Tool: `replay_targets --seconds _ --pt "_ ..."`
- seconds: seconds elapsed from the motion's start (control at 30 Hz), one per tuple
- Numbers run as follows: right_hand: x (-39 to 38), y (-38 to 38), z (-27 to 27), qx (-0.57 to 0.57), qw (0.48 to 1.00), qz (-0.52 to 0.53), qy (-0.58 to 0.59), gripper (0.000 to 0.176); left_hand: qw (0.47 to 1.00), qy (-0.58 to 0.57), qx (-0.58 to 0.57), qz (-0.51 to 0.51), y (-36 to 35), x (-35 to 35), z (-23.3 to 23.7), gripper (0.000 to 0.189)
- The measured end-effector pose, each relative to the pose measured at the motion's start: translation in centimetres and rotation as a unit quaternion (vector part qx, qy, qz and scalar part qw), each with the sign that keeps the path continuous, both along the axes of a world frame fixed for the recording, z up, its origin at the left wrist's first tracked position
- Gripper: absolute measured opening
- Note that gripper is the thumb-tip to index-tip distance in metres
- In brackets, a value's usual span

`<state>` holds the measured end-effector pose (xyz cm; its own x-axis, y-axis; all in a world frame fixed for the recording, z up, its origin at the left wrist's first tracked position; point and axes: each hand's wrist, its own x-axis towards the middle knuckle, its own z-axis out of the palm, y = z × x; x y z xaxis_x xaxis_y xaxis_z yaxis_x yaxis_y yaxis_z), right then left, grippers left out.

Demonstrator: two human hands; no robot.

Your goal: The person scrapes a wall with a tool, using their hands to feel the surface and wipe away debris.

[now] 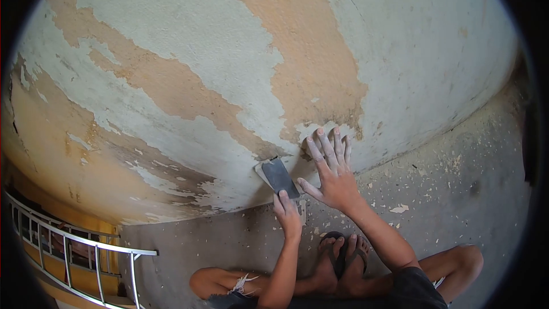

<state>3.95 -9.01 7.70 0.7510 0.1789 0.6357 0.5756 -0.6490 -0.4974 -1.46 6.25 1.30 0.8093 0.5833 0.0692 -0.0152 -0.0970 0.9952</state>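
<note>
My left hand point(287, 216) is closed on the lower end of a flat, dark-grey rectangular scraper point(279, 177). The scraper's upper edge meets the wall near its base, and a pale strip shows along its left side. My right hand point(333, 171), dusted white over the fingers, is spread with its fingertips at the wall just right of the scraper. Pale green paint covers much of the wall point(189, 17), with large peeled patches of bare tan surface point(311, 40) between ragged paint edges.
Paint flakes point(400, 209) are scattered over the grey concrete floor point(446, 194). A metal ladder point(98, 269) lies at the lower left. My sandalled feet point(343, 254) and bent knees are close below the hands. Dark stains mark the lower wall.
</note>
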Motion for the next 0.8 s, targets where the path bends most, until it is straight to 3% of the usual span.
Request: replay_targets --seconds 0.1,0.2,0.3,0.5,0.57,0.7,0.8 --pt "0.2 -0.1 0.1 0.000 1.000 0.000 0.002 0.092 1.000 -0.008 -0.029 0.008 0.4 0.8 0.3 0.043" --pt "0.0 -0.1 0.1 -0.002 1.000 0.004 0.000 0.092 0.997 -0.071 -0.010 0.020 -0.2 2.9 7.9 0.039" --pt "-0.1 0.0 0.2 -0.001 1.000 0.002 -0.001 0.092 0.996 -0.080 -0.036 0.016 -0.6 3.7 11.4 0.043" --pt "0.0 -0.2 0.1 0.002 1.000 0.004 -0.002 0.091 0.999 -0.014 -0.030 0.011 -2.1 1.0 3.7 0.037" --pt "0.0 -0.4 0.1 -0.003 1.000 0.014 0.005 0.090 0.999 -0.040 -0.035 0.006 -1.9 2.0 4.1 0.038" --pt "0.1 0.0 -0.1 0.006 1.000 0.011 0.002 0.088 0.994 -0.089 -0.059 0.032 -2.4 4.2 12.8 0.041" --pt "0.0 -0.1 -0.3 0.014 1.000 0.003 0.011 0.086 0.992 -0.107 -0.033 0.049 -2.4 4.1 13.1 0.042"
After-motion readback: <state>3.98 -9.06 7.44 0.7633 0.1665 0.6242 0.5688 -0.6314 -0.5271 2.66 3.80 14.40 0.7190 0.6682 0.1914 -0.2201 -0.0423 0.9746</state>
